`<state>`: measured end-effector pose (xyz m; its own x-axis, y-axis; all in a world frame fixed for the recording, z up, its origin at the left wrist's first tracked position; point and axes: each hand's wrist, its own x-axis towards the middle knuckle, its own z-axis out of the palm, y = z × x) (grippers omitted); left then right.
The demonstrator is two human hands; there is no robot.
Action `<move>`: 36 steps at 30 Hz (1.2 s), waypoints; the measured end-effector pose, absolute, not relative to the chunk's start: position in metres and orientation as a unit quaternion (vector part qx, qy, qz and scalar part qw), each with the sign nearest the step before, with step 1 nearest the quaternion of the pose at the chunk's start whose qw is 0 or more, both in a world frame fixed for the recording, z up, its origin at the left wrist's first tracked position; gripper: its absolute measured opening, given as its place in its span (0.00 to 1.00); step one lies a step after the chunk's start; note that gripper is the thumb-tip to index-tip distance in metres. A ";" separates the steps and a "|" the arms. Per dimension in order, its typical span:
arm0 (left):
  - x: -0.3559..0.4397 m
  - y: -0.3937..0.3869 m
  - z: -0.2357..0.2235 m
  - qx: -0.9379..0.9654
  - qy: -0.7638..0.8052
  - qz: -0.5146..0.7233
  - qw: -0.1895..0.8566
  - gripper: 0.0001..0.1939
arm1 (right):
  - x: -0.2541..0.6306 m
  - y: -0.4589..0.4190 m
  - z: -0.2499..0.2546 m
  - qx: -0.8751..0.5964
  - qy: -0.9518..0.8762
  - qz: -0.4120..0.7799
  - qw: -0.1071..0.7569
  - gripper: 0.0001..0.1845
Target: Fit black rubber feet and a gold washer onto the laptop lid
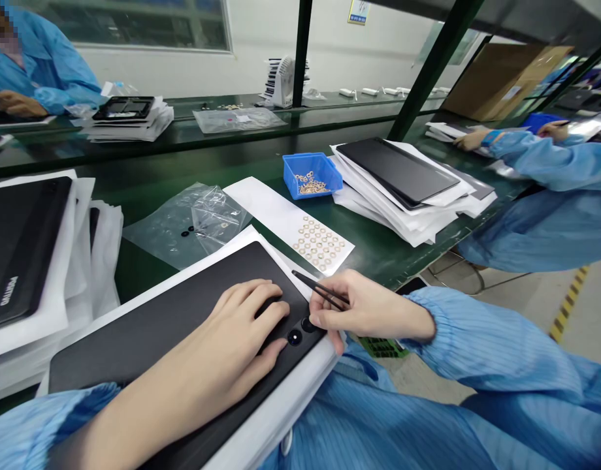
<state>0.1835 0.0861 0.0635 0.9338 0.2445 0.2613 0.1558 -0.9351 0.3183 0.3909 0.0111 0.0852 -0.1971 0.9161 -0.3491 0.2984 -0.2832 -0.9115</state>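
Note:
A dark grey tablet back cover (153, 333) lies on white sheets in front of me, with its camera lenses (294, 337) at the near right corner. My left hand (232, 346) rests flat on the cover, fingers spread just left of the lenses. My right hand (364, 307) grips black tweezers (316, 287) and presses a fingertip beside the lenses. A white sheet with rows of small gold rings (320, 245) lies just beyond the tweezers' tips.
A blue bin (291, 176) holds loose gold rings. A clear plastic bag (187, 225) lies left of the sheet. Stacks of dark covers on white sheets sit at left (21, 254) and right (398, 173). Other persons in blue sleeves work at right (526, 156) and far left (40, 65).

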 end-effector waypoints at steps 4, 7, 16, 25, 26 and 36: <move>0.184 0.086 0.064 0.973 0.101 0.150 0.145 0.10 | 0.391 0.011 0.085 -0.588 -0.521 0.563 0.256 0.06; 0.185 0.085 0.065 0.972 0.099 0.155 0.144 0.10 | 0.391 0.012 0.086 -0.601 -0.520 0.558 0.240 0.04; 0.188 0.086 0.076 0.976 0.092 0.128 0.148 0.11 | 0.389 0.018 0.096 -0.615 -0.573 0.508 0.185 0.09; 0.186 0.085 0.066 0.979 0.098 0.137 0.119 0.14 | 0.399 0.008 0.078 -0.596 -0.541 0.459 0.377 0.16; 0.185 0.085 0.065 0.980 0.091 0.140 0.112 0.17 | 0.400 0.006 0.076 -0.603 -0.521 0.436 0.419 0.20; 0.183 0.077 0.060 0.977 0.112 0.150 0.101 0.25 | 0.380 -0.012 0.071 -0.578 -0.471 0.426 0.512 0.11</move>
<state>0.1827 0.0771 0.0603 0.9301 0.2489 0.2702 0.1884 -0.9546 0.2306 0.3796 -0.0123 0.0715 0.1926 0.9812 -0.0097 0.1088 -0.0312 -0.9936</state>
